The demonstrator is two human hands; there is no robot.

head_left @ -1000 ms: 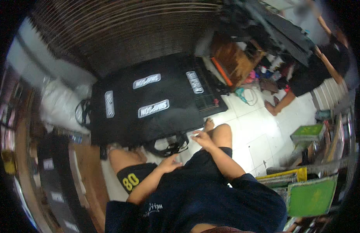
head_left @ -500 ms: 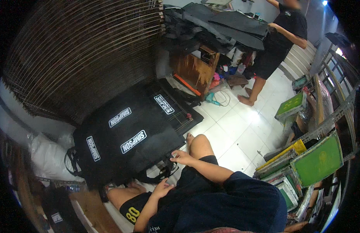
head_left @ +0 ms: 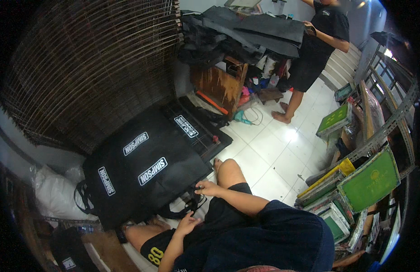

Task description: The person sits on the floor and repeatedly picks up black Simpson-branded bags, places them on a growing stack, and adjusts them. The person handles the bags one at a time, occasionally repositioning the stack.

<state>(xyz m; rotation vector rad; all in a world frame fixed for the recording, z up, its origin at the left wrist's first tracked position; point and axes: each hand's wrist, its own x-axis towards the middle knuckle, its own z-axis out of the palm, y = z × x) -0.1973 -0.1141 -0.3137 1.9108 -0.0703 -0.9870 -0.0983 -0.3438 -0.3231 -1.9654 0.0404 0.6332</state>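
Flat black fabric bags point(head_left: 124, 174) with white printed labels lie in front of me, overlapping, with loose strap handles. My right hand point(head_left: 208, 188) is closed at the near right corner of the bags, its fingertips pinching a dark strap there. Lower and to the left, my left hand point(head_left: 187, 225) has its thumb apart from its fingers, and the fingertips are beside a black strap point(head_left: 176, 213) that hangs in a loop over my lap. Whether those fingertips touch the strap is hard to make out.
A tall stack of wire drying racks point(head_left: 92, 59) rises behind the bags. Framed green screens point(head_left: 369, 179) lean along the right. A white plastic sack point(head_left: 58, 192) stands at left. Another person point(head_left: 316, 50) stands by a table piled with dark fabric sheets point(head_left: 264, 31).
The view has shifted slightly. My left hand's fingers have come up closer to the hanging strap. My right hand stays at the corner of the bags.
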